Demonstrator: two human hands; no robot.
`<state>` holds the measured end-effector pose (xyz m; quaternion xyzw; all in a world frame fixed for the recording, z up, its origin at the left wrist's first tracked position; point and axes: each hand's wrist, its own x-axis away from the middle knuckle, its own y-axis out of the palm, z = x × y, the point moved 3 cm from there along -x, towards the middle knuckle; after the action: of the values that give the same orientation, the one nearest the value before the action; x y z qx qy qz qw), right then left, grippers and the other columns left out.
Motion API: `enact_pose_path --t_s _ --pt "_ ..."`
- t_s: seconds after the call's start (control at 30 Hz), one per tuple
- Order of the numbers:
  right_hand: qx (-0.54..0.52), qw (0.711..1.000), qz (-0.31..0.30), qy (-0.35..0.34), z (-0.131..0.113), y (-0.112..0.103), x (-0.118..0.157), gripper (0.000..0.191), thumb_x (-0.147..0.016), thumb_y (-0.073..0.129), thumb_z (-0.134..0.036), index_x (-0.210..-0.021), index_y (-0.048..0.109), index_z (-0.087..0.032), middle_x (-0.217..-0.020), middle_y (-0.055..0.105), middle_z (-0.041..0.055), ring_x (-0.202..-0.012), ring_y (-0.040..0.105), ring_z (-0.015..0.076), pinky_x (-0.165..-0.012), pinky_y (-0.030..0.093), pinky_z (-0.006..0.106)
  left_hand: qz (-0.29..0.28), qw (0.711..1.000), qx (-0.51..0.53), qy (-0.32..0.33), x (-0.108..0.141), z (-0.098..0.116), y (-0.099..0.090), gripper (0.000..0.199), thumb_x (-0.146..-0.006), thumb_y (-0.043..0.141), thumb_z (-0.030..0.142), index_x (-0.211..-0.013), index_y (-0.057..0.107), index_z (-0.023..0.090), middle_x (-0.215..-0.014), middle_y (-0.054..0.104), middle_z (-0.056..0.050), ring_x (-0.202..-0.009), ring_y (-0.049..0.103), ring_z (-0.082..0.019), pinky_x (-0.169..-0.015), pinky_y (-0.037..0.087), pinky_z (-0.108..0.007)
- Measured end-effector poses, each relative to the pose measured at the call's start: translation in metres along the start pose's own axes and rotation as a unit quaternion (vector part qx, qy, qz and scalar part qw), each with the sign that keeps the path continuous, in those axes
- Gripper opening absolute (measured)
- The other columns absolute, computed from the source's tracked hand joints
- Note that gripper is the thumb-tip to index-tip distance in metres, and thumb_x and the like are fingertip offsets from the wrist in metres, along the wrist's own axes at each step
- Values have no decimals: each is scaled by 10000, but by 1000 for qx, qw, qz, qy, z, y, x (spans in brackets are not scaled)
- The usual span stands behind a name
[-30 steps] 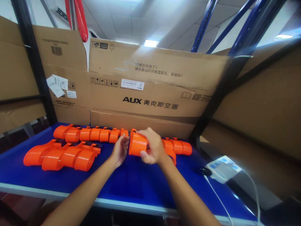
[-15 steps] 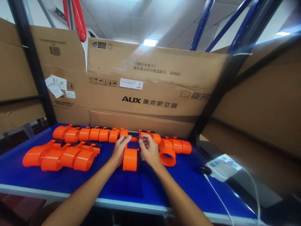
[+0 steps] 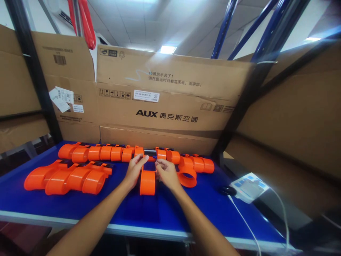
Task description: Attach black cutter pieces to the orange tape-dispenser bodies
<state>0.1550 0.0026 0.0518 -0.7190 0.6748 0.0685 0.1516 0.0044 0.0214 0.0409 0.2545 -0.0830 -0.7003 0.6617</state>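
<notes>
In the middle of the blue table, my left hand (image 3: pixel 134 171) is closed on the left side of an orange plastic part with a round cuff (image 3: pixel 147 183), thumb near its top edge. My right hand (image 3: pixel 167 173) is closed at the right side of that part, with thumb and fingers pinched together. A small blue tip (image 3: pixel 153 157) shows just by the right fingertips; whether they grip it is unclear. Just beyond the hands lies a dark, shiny bar-like piece (image 3: pixel 150 153). A row of similar orange parts (image 3: pixel 94 153) stretches behind both hands.
More orange cuffed parts (image 3: pixel 76 179) lie at the left, and others (image 3: pixel 188 177) at the right. A white device with blue markings (image 3: pixel 249 188), a black mouse-like object (image 3: pixel 228 191) and white cables sit at right. Cardboard (image 3: pixel 170 117) walls the back between dark posts.
My right hand has come slightly left, nearer the orange part, with its fingers drawn closer together. The left hand stays nearly in place. The whole view has shifted a little.
</notes>
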Motion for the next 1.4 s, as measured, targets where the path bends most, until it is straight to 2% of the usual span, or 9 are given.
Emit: enact_pose_path --t_s 0.17,0.47,0.63,0.9,1.13,1.3,1.4 --pt "21 1000 2 -6 1 -1 0 303 -852 580 -511 -866 598 -209 -553 583 -38 -393 512 128 -365 399 227 -3 1000 -17 23 0 4 2 393 -695 851 434 -971 763 168 -960 744 -65 -940 662 -221 -882 470 -308" --pt "125 989 9 -81 -5 -9 -5 255 -813 531 -391 -626 470 -228 -517 425 -48 -485 407 128 -444 307 224 -22 1000 -7 8 2 4 6 453 -665 875 388 -1045 776 161 -965 776 -81 -983 692 -256 -911 495 -337" --pt "154 983 16 -99 -2 -10 -7 266 -826 508 -380 -615 485 -220 -548 428 -35 -522 387 132 -465 297 225 -23 1000 -10 18 4 7 7 451 -660 882 348 -1056 775 161 -1037 775 -92 -1001 693 -262 -935 500 -357" --pt "159 982 14 -104 0 -11 -8 298 -834 499 -411 -612 510 -212 -577 443 -23 -543 401 137 -481 330 221 -26 1000 -7 12 2 6 7 428 -683 869 367 -1055 783 174 -1018 780 -91 -1035 693 -257 -967 490 -354" --pt "104 991 13 -78 1 -7 -6 227 -817 522 -391 -703 579 -202 -608 496 -20 -549 442 140 -486 355 224 -16 1000 -10 15 0 4 4 437 -676 868 386 -1043 777 168 -971 774 -81 -993 686 -247 -902 494 -324" --pt "54 997 -13 -61 -2 0 -4 204 -783 563 -343 -915 628 -201 -558 465 -64 -479 408 120 -465 363 216 -19 1000 24 -4 4 4 3 383 -695 852 437 -932 758 152 -815 741 -38 -732 660 -174 -690 484 -261" --pt "64 995 -28 -67 -4 0 -3 204 -781 608 -342 -920 649 -198 -582 547 -40 -492 471 128 -485 412 224 -34 998 56 -18 6 6 5 372 -691 854 450 -865 738 143 -770 726 -35 -671 647 -157 -662 487 -259"
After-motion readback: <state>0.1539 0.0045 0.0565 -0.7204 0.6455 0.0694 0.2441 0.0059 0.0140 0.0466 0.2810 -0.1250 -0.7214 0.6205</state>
